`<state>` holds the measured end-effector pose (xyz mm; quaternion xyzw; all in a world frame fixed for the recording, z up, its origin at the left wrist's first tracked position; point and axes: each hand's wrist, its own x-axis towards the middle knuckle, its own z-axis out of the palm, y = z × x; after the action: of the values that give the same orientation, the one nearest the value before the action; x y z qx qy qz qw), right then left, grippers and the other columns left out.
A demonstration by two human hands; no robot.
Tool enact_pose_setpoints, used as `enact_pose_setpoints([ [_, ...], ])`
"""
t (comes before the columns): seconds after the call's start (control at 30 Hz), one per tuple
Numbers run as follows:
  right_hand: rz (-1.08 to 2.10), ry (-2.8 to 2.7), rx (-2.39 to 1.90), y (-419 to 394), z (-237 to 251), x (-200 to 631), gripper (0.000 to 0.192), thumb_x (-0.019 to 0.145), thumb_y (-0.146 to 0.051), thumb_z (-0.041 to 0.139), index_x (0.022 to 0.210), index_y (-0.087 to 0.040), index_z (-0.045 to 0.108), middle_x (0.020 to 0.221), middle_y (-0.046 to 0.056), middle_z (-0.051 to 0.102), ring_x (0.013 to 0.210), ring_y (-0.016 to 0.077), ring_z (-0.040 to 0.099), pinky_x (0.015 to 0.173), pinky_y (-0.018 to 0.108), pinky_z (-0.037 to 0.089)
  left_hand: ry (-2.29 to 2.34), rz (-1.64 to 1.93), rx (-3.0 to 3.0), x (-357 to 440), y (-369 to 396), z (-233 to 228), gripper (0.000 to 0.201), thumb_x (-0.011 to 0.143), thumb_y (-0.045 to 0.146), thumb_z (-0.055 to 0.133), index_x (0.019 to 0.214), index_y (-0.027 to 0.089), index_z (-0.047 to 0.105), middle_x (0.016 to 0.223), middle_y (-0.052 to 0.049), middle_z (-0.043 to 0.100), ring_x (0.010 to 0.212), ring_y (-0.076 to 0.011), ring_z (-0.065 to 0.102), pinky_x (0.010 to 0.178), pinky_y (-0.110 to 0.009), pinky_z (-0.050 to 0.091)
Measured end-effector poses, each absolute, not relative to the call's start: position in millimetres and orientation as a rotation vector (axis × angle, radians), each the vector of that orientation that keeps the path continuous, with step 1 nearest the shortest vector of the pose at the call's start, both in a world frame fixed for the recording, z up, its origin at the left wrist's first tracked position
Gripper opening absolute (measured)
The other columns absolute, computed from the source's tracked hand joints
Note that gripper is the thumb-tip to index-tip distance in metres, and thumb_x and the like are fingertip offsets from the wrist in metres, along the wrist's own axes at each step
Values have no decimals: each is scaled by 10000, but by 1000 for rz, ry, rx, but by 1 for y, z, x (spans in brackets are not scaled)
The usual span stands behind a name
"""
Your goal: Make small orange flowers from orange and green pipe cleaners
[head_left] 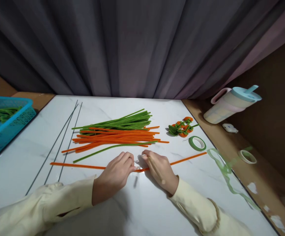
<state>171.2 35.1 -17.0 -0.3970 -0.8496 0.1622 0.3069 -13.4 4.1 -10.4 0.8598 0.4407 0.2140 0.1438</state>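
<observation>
A long orange pipe cleaner (189,158) runs sideways across the white marbled tabletop, with a slight bend between my hands. My left hand (118,170) is closed, thumb and finger pinching it near the middle. Just to the right, my right hand (161,170) is closed around a thin tan stick (159,170) that lies along it like a pen. The orange pipe cleaner passes beneath this hand; whether its fingers also grip it is hidden. Beyond my hands lie a pile of orange pipe cleaners (115,137), a bundle of green pipe cleaners (130,121) and a single green pipe cleaner (103,150).
Thin dark wires (59,144) lie at left, near a blue basket (22,114) of green pieces. At right are small orange-and-green pipe-cleaner pieces (183,127), green tape (190,142), a loose tape strip (227,178), another tape roll (240,157) and a tumbler (227,106).
</observation>
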Motion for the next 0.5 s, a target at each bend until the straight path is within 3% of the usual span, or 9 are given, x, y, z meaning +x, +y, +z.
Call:
enact_pose_setpoints([
  [0.13,250,-2439,-1094,36,-19,172,283,980,-315,326,914,-155,549,611,18,600,521,129,541,496,222,323,1209,594,2620,-13,3,-12,259,969,214,314,802,145,500,834,-62,535,792,-195,497,689,-332,453],
  [0.23,181,-2479,-1160,37,-18,171,284,979,-304,331,893,-158,559,614,21,604,529,134,545,490,229,290,1133,653,2713,-14,1,-16,290,968,325,346,803,143,500,778,-46,527,705,-174,495,598,-296,434],
  [0.37,216,-2442,-1166,39,-17,170,289,972,-313,355,857,-160,572,614,23,597,545,140,542,498,238,297,1001,678,2825,-16,-1,-21,298,978,224,314,768,143,510,697,-20,502,606,-141,465,509,-262,374],
  [0.5,327,-2179,-1056,39,-13,172,265,959,-305,384,876,-158,588,684,53,597,640,159,539,588,256,388,958,694,2776,-17,0,-18,343,964,149,319,676,142,504,678,-30,504,635,-137,471,557,-248,399],
])
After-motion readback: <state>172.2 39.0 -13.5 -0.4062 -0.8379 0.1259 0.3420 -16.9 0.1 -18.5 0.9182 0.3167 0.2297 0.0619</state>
